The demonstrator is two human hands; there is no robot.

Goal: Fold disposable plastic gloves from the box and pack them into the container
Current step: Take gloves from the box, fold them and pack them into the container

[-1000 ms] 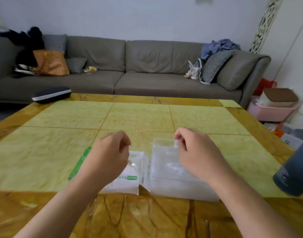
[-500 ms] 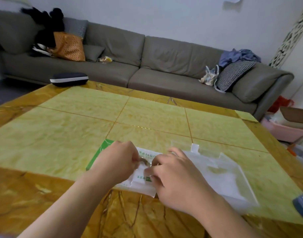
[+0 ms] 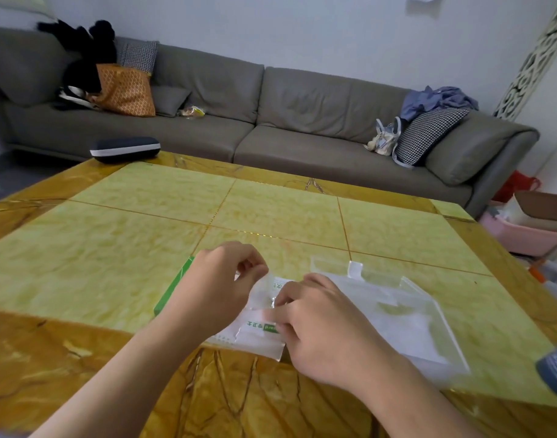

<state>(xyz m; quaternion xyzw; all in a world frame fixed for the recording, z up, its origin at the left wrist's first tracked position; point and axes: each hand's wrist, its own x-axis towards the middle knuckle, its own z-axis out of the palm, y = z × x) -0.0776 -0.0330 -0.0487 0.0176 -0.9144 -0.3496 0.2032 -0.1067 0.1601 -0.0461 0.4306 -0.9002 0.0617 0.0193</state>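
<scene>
A flat white and green glove box (image 3: 255, 335) lies near the front of the yellow table (image 3: 144, 248). My left hand (image 3: 220, 286) hovers over the box and pinches a thin clear plastic glove (image 3: 263, 295) that rises from it. My right hand (image 3: 315, 324) lies on the box's right part, fingers curled at the glove's lower edge; whether they pinch it is unclear. To the right lies a flat clear plastic container (image 3: 406, 314) with a small tab on its far edge.
A dark case (image 3: 125, 149) sits at the table's far left edge. A blue-grey bottle (image 3: 555, 371) pokes in at the right edge. Behind the table runs a grey sofa (image 3: 270, 121) with cushions and bags. Bins stand on the floor at right.
My right hand left the clear container and moved left onto the glove box. My left hand has lifted a little, drawing the clear glove up. The view swung left.
</scene>
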